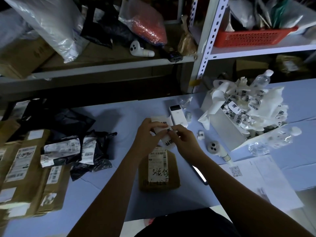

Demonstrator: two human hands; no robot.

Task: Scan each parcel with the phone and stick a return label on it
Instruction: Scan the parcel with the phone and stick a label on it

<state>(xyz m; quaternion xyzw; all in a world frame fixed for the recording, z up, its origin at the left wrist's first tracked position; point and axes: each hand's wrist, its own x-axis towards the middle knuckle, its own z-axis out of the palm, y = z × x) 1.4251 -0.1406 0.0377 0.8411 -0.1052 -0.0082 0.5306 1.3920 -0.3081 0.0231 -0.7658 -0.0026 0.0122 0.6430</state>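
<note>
Two hands meet above the pale blue surface [123, 127] in my head view. The left hand [147, 135] curls its fingers round a white strip of return labels printed with black characters [168, 142]. The right hand [185, 140] pinches the same strip between thumb and fingertips. I cannot tell whether a label is already peeled free.

Just below the hands, a small brown cardboard parcel with a white shipping label and black handwriting [159, 171] lies flat between the two forearms. A dark phone with a lit screen [199, 175] lies just right of the parcel, partly hidden under the right forearm.

Beyond the hands I see a slim white rectangular device with a dark display [177, 115]. One loose white label [200, 135] lies near the right hand. Farther right stands an open white box [227, 130] heaped with crumpled label backing. At the left edge lies a pile of brown taped parcels [25, 177], with black plastic mailer bags [73, 127] beside it.
</note>
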